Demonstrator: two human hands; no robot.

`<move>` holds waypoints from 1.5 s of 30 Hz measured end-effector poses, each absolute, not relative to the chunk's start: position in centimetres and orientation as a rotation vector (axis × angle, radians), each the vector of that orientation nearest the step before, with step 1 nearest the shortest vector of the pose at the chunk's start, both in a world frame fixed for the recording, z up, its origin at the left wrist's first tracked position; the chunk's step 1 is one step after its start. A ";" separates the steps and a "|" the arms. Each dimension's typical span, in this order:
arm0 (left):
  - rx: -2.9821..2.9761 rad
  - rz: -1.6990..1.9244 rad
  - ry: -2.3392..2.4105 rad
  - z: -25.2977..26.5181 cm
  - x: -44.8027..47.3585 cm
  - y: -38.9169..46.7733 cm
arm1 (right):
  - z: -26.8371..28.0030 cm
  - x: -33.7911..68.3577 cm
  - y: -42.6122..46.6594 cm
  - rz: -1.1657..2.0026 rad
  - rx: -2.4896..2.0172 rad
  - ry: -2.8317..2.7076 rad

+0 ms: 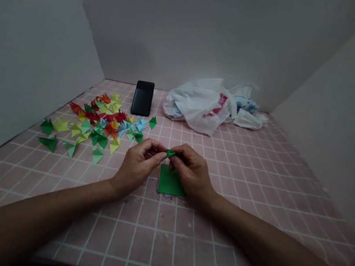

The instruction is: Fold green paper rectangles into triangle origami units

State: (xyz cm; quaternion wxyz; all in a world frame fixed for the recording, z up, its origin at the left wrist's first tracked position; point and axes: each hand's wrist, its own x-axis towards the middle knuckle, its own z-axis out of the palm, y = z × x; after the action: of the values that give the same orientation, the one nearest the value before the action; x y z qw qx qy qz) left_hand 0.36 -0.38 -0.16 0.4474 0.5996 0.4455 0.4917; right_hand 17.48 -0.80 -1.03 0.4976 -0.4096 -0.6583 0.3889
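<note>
A scatter of small folded paper triangles [99,123] in green, yellow, red, orange and blue lies spread at the left, kept apart from the work; the left hand [137,165] and right hand [192,170] meet at centre, fingertips of both pinching one small folded green paper piece [170,153] just above a flat green paper square [170,181]; a black phone [143,97] and crumpled white plastic bags [202,103] rest farther back on the pink tiled surface [258,172], between plain pale walls [27,39].

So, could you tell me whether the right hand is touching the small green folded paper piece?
Touching. The head view shows the right hand pinching the small green folded piece at its fingertips, with the left hand pinching it too.
</note>
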 end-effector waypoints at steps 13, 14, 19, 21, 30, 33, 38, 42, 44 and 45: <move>1.253 1.094 1.012 -0.4 0.4 -0.4 | -0.8 17.7 -0.7 0.463 -0.928 -1.880; 1.219 1.096 1.005 -0.4 0.5 -0.4 | -0.8 17.7 -0.8 0.454 -0.924 -1.883; 1.108 1.060 0.971 -0.3 0.6 -0.4 | -1.1 17.8 -0.7 0.403 -0.902 -1.900; 1.113 1.045 0.980 -0.2 0.6 -0.4 | -1.3 17.8 -0.6 0.367 -0.891 -1.915; 1.123 1.052 0.999 0.1 0.6 -0.4 | -1.4 17.8 -0.6 0.377 -0.867 -1.932; 1.116 1.034 1.033 0.1 0.6 -0.3 | -1.2 17.9 -0.6 0.472 -0.871 -1.857; 1.274 1.029 1.083 0.0 0.3 -0.1 | -0.5 18.0 -0.7 0.538 -0.870 -1.852; 1.495 1.037 1.096 0.1 0.2 0.1 | -0.3 18.0 -0.6 0.520 -0.894 -1.853; 1.576 1.036 1.097 0.1 0.1 0.2 | -0.3 18.0 -0.5 0.514 -0.899 -1.853; 1.601 1.032 1.098 0.1 0.1 0.3 | -0.3 18.0 -0.4 0.515 -0.896 -1.852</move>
State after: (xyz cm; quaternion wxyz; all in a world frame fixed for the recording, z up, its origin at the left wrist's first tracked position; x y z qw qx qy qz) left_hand 0.10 0.27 0.14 0.4542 0.6489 0.4448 0.4181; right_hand 18.01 -0.42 -0.34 0.4885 -0.3688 -0.7620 0.2117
